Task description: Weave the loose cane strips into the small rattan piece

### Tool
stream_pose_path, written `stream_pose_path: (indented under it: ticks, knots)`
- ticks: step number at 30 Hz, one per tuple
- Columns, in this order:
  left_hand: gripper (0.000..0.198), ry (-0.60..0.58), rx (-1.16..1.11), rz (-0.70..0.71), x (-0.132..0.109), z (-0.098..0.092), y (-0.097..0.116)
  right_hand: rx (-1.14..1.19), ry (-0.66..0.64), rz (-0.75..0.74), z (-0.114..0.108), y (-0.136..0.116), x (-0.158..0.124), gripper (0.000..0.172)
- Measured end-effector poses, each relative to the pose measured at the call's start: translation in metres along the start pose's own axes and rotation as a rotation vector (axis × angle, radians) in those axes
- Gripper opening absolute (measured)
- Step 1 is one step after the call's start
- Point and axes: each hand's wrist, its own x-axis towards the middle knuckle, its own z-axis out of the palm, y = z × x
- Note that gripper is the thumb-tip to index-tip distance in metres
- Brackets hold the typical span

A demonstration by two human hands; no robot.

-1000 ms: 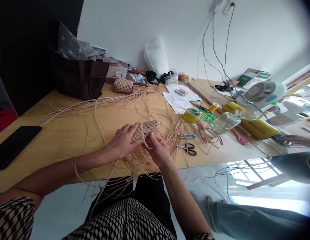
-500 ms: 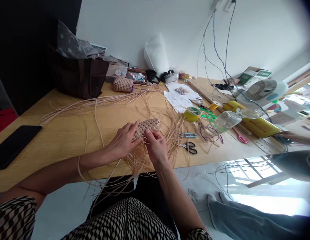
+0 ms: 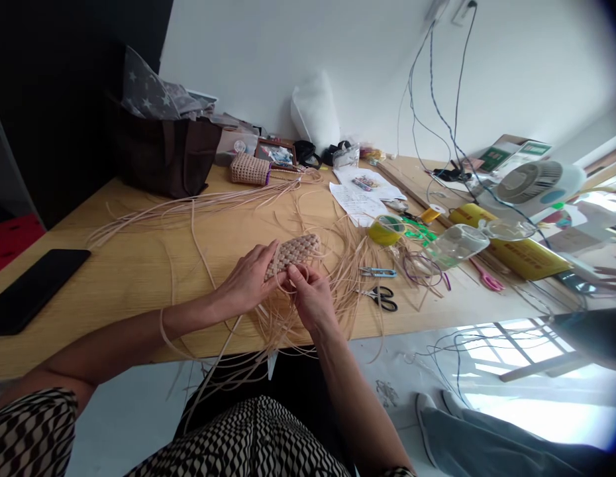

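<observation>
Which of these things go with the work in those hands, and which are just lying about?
With the work, it seems:
woven piece, in the left hand
strands, one looped at the right hand
black-handled scissors, perhaps

Lying about, apparently:
black phone
dark bag
white fan
yellow tape roll

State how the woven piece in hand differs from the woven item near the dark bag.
The woven piece is held by the left hand; the woven item lies untouched on the table. The woven item has purple along one end; the woven piece shows none. Both are tan, with a knobbly weave.
</observation>
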Motion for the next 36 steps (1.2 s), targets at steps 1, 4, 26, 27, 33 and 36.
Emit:
stream_pose_path:
  ticks: [1,4,26,27,33,36]
  knots:
    - [0.061,0.009,0.003,0.008,-0.001,0.001,0.0,-0.007,0.025,-0.024,0.002,0.002,0.0,0.023]
    - [0.061,0.048,0.01,0.047,-0.002,0.005,0.0,-0.081,0.133,-0.139,0.008,0.01,0.001,0.021]
    - [0.062,0.033,-0.087,0.015,0.002,0.005,-0.006,-0.318,0.134,-0.28,0.001,0.018,0.008,0.026]
    - [0.062,0.027,-0.092,0.008,0.002,0.006,-0.007,-0.336,0.154,-0.281,0.001,0.019,0.008,0.027]
    - [0.062,0.002,-0.135,0.002,0.005,0.008,-0.012,-0.162,0.048,-0.124,0.0,0.011,0.006,0.033]
    - [0.063,-0.003,-0.171,-0.023,0.007,0.005,-0.011,-0.074,0.074,-0.066,-0.002,0.005,0.004,0.038]
